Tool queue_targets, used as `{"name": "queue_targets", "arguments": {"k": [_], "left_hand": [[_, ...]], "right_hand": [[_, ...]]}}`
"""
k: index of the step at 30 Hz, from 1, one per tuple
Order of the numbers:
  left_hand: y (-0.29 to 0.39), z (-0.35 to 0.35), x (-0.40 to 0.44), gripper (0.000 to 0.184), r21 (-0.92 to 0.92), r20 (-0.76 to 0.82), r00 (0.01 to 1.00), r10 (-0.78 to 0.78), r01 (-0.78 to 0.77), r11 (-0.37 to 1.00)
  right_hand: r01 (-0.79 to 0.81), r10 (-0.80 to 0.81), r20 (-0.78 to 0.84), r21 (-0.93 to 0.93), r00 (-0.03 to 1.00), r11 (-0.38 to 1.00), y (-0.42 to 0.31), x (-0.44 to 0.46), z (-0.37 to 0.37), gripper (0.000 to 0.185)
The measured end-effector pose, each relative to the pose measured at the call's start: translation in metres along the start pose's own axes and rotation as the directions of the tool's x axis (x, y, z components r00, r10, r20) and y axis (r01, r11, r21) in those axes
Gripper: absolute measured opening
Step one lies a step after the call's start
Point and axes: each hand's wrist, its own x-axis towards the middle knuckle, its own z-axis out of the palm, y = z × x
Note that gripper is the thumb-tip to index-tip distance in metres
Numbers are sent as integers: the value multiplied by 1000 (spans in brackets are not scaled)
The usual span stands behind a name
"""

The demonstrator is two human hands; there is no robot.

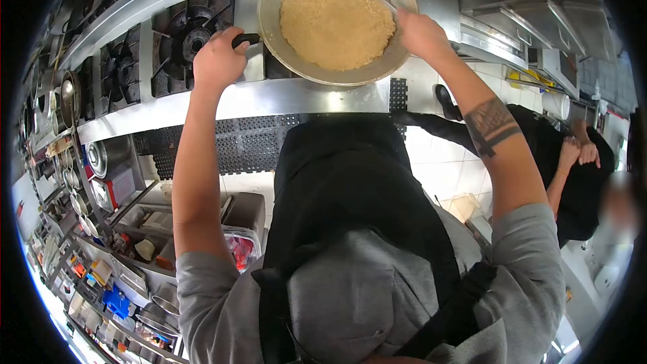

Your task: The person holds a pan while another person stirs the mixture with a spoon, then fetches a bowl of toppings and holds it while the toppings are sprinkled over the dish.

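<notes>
A large, wide metal pan (268,27) sits at the top of the head view, over the stove's front. Inside is a pale tan, grainy mass (330,23) spread across most of the bottom. My left hand (220,59) is closed around the pan's black handle (246,40). On the pan's right side, my right hand (421,32) grips the thin handle of a metal spoon (385,3). The spoon's far end reaches into the mass near the back rim and is blurred, so its exact shape is unclear.
Gas burners (195,42) with black grates line the stove at left. A steel front ledge (242,98) runs before me, above a black rubber mat (249,141). Crowded shelves (128,229) stand at lower left. Another person (573,162) in black is at right.
</notes>
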Motion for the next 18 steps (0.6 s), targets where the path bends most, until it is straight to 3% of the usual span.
{"name": "queue_targets", "arguments": {"k": [1,3,5,7,10,12,13,15,18], "left_hand": [[3,1,-3,33,-6,0,1000,5,-5,1000],[5,4,-10,34,4,0,1000,-32,32,999],[2,16,-20,32,7,-50,999,18,-17,1000],[9,26,-34,27,2,-122,990,69,-70,998],[17,33,-57,30,-34,-114,989,99,-103,994],[25,37,-72,31,-53,-71,992,106,-109,993],[26,46,-80,33,-94,-99,985,139,-149,984],[31,55,-91,35,-124,-131,976,176,-192,974],[48,61,-104,36,-126,-95,961,261,-271,954]], "right_hand": [[-48,48,40,12,998,999,12,-12,-4,37],[48,-47,-26,30,999,998,36,-47,13,29],[-67,40,131,212,991,975,17,-96,0,22],[-337,172,402,387,899,858,-7,-139,-10,27],[-456,179,489,537,854,710,-34,-181,-13,30],[-81,47,68,676,997,732,-29,-192,4,29],[-84,53,67,680,996,729,-25,-188,6,29],[-257,261,74,557,963,790,-12,-159,12,27],[-208,293,-67,557,954,804,-14,-114,63,27]]}}
